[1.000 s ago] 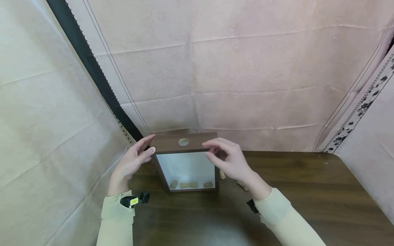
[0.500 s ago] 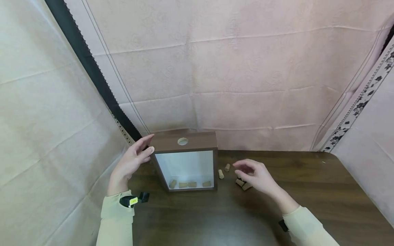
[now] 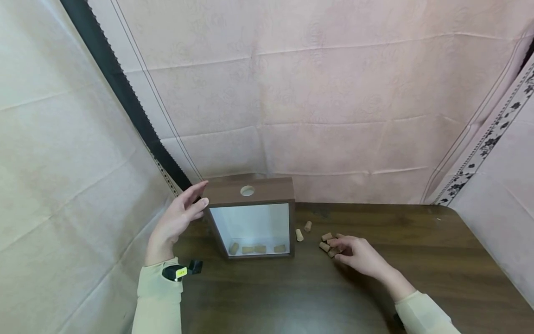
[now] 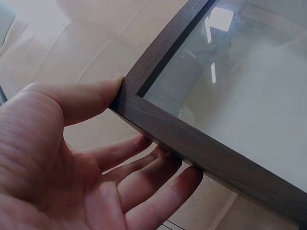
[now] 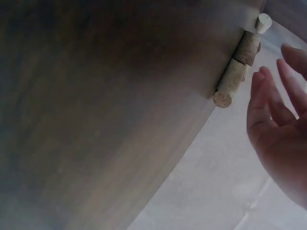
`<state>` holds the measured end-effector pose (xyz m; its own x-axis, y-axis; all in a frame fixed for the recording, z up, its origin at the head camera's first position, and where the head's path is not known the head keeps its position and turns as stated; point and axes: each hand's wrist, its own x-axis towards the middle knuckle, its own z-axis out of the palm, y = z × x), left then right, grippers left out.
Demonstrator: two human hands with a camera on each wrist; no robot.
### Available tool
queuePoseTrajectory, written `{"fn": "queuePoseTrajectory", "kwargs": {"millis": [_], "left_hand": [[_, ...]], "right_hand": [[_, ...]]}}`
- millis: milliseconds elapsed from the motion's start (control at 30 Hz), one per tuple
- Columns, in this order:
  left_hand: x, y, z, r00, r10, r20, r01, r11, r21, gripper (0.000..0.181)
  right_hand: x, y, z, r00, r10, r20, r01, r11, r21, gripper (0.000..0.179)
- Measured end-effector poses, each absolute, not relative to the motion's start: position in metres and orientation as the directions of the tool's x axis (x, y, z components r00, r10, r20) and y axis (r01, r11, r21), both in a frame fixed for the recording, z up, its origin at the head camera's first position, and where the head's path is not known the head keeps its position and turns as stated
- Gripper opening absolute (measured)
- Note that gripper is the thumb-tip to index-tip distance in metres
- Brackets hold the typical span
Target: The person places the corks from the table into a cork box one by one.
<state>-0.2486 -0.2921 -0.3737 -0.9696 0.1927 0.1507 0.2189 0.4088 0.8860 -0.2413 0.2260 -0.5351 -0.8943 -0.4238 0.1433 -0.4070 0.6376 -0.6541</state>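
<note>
A dark wooden box [image 3: 273, 188] with a glass front and a round hole [image 3: 247, 190] in its top stands upright on the table. Several corks [image 3: 248, 249] lie inside along the bottom. My left hand [image 3: 177, 220] rests against the box's left side; in the left wrist view, its thumb and fingertips touch the dark frame [image 4: 192, 143]. To the right, my right hand [image 3: 362, 257] is over a small group of corks [image 3: 326, 237], thumb and fingers apart. The right wrist view has those fingers [image 5: 259, 100] beside the corks [image 5: 235, 74], with a gap between.
Two more corks [image 3: 299, 235] lie separately on the brown table [image 3: 417, 260], just right of the box. A pale cloth [image 3: 333, 93] hangs behind the table, and another cloth [image 3: 75, 185] closes off the left side.
My right hand has moved from above the box, right and down, to the group of corks on the table. The left hand and the box have stayed in place.
</note>
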Motion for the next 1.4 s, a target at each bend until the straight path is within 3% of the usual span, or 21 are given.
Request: {"fn": "queuePoseTrajectory", "kwargs": {"millis": [333, 1000, 1400], "left_hand": [[-0.249, -0.292, -0.372, -0.969, 0.199, 0.143, 0.213, 0.392, 0.895, 0.068], [-0.248, -0.292, -0.371, -0.968, 0.208, 0.139, 0.213, 0.392, 0.895, 0.07], [-0.248, -0.291, -0.371, -0.966, 0.21, 0.147, 0.222, 0.4, 0.889, 0.069]], "right_hand": [[-0.239, 0.222, -0.535, -0.915, -0.399, 0.064, -0.357, 0.724, -0.591, 0.034], [-0.235, 0.22, -0.535, -0.892, -0.449, 0.05, -0.395, 0.721, -0.57, 0.017], [-0.231, 0.222, -0.534, -0.89, -0.456, -0.01, -0.363, 0.722, -0.59, 0.017]]}}
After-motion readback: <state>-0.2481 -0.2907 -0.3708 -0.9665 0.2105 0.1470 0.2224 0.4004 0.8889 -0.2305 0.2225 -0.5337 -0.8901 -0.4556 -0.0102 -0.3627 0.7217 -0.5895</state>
